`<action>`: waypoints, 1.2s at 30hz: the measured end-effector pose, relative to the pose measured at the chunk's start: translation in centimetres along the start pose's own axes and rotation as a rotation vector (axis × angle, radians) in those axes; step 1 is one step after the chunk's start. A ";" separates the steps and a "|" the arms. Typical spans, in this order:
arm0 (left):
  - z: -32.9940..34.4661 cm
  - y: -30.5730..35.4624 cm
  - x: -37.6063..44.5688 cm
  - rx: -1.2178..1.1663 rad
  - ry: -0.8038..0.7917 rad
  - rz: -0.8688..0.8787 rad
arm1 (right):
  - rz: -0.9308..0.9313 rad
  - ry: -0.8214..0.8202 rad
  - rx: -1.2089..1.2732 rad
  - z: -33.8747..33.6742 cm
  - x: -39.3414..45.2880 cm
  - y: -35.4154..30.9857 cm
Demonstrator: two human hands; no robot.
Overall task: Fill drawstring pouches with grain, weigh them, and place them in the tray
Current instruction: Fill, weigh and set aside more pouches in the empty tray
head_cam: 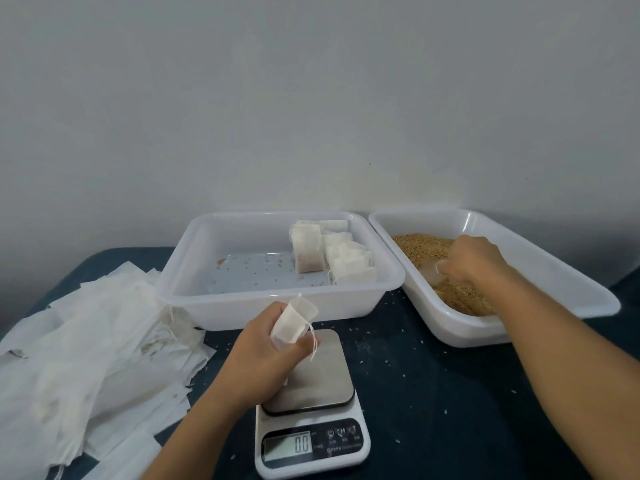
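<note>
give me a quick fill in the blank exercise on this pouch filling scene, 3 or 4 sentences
1. The left hand grips a pouch above the ____.
2. The right hand reaches into the tray that holds ____.
3. The scale's display reads ____.
4. The filled pouches stand in the tray at its ____ end.

Missing words: scale; grain; 0.0; right
</note>
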State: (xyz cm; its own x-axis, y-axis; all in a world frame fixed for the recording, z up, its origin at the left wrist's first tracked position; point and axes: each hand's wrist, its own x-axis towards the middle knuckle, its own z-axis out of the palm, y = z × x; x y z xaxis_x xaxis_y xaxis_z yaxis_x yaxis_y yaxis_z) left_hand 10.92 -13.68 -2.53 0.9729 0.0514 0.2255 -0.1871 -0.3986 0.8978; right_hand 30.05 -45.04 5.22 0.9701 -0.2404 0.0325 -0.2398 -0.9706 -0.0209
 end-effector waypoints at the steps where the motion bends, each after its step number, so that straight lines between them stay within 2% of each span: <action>1: 0.0 0.1 0.0 0.003 0.001 -0.001 | -0.001 0.003 0.016 0.3 0.4 -0.5; 8: 0.1 0.0 -0.1 0.023 -0.019 0.000 | -0.038 0.028 0.212 3.0 2.3 -2.1; 12: 0.2 0.0 -0.2 0.026 -0.015 0.003 | -0.046 -0.058 0.241 3.3 2.8 -1.4; 15: 0.2 0.3 -0.3 0.026 -0.011 0.005 | -0.003 -0.081 0.368 3.4 3.0 -0.6; 21: 0.1 0.6 -0.3 -0.017 0.016 -0.014 | 0.019 0.075 0.576 1.8 0.9 0.1; 27: -0.3 0.3 -0.2 -0.086 0.047 -0.028 | -0.139 0.224 0.855 0.8 -4.6 -0.7; 31: -0.9 0.0 0.0 -0.073 0.074 -0.041 | -0.262 0.230 1.054 -0.3 -8.0 -1.8; 33: -1.3 -0.2 0.0 -0.049 0.082 -0.047 | -0.299 0.187 1.161 -0.9 -9.6 -2.4; 36: -1.9 -0.8 0.2 -0.029 0.105 -0.047 | -0.443 -0.003 1.237 -1.7 -11.5 -3.1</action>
State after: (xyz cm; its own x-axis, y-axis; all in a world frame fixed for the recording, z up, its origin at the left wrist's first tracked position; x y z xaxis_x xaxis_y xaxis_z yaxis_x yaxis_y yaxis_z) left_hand 11.03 -11.60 -2.47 0.9613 0.1661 0.2199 -0.1467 -0.3671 0.9185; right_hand 19.53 -39.29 6.59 0.9578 0.0954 0.2712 0.2875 -0.3132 -0.9051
